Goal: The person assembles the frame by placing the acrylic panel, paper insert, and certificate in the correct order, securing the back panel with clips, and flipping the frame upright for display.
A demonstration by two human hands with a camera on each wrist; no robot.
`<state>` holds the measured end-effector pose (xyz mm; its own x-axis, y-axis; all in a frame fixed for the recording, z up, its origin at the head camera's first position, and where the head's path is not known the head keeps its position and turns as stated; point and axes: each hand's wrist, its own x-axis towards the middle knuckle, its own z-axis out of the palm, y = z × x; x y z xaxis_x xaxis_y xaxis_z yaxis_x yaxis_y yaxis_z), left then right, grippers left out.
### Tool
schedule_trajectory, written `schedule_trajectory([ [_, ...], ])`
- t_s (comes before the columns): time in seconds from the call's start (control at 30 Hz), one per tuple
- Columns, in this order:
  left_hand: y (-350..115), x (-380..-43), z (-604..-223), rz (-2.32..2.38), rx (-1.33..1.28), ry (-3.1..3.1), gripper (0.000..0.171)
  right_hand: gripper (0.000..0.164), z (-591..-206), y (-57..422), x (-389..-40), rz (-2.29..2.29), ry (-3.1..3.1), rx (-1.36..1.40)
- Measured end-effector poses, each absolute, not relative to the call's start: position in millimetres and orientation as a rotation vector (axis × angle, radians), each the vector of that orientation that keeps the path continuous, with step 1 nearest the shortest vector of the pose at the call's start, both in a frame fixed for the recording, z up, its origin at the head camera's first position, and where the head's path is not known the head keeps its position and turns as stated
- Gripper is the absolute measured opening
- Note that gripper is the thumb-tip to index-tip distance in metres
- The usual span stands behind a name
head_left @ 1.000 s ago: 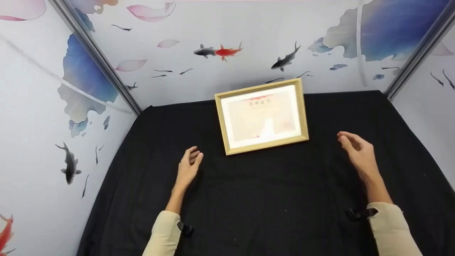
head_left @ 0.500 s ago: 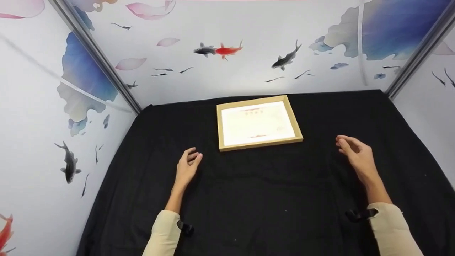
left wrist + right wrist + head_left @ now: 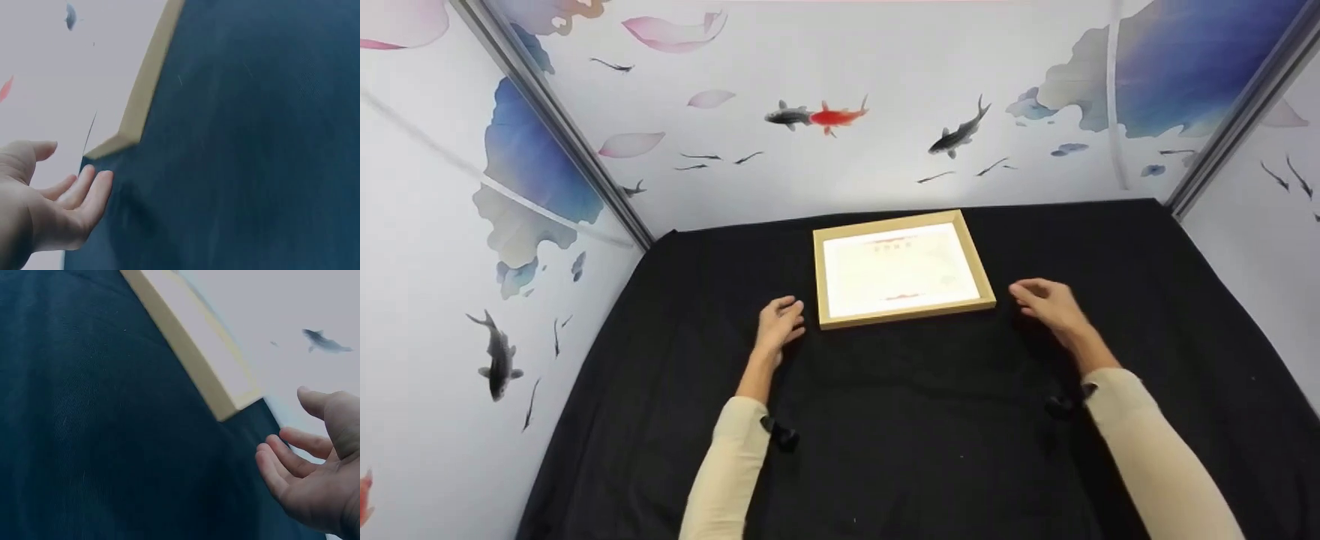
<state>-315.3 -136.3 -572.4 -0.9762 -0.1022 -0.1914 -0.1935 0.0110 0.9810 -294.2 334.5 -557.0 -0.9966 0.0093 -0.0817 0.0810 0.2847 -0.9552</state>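
A picture frame with a pale gold rim lies face up on the black cloth, slightly turned; a washed-out, certificate-like sheet shows inside it. Just off its left side is my left hand, fingers loosely bent and holding nothing. My right hand hovers a short way off the right side, thumb and fingers apart from the rim. Both wrist views show a gap between the hand and the nearest corner: the left hand by one corner of the rim, the right hand by another.
Black cloth covers the table. A white back wall printed with fish and petals rises close behind the frame. Side walls with metal posts stand left and right. Small dark devices are strapped at both wrists.
The picture frame has gone from tilted up to lying flat on the cloth. Both hands have since moved inward toward its sides, the right one farther.
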Motion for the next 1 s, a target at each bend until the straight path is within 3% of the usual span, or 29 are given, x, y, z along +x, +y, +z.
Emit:
schedule_trajectory([
  [0.17, -106, -325, -584, 2.081, -0.376, 2.127, 0.049, 0.060, -571, 312, -309, -1.859, 2.283, 0.189],
  [0.3, -96, -326, -589, 1.911, -0.332, 2.324, 0.046, 0.052, -578, 300, -313, -1.849, 2.297, 0.218],
  [0.43, -96, -326, -591, 1.875, -0.293, 2.382, 0.049, 0.047, -583, 296, -312, -1.817, 2.398, 0.268],
  [0.7, -102, -324, -581, 1.990, -0.201, 2.336, 0.052, 0.053, -579, 298, -313, -2.090, 2.233, 0.341],
  [1.0, -112, -311, -568, 2.198, 0.038, 2.239, 0.055, 0.056, -564, 306, -302, -2.412, 1.944, 0.246],
])
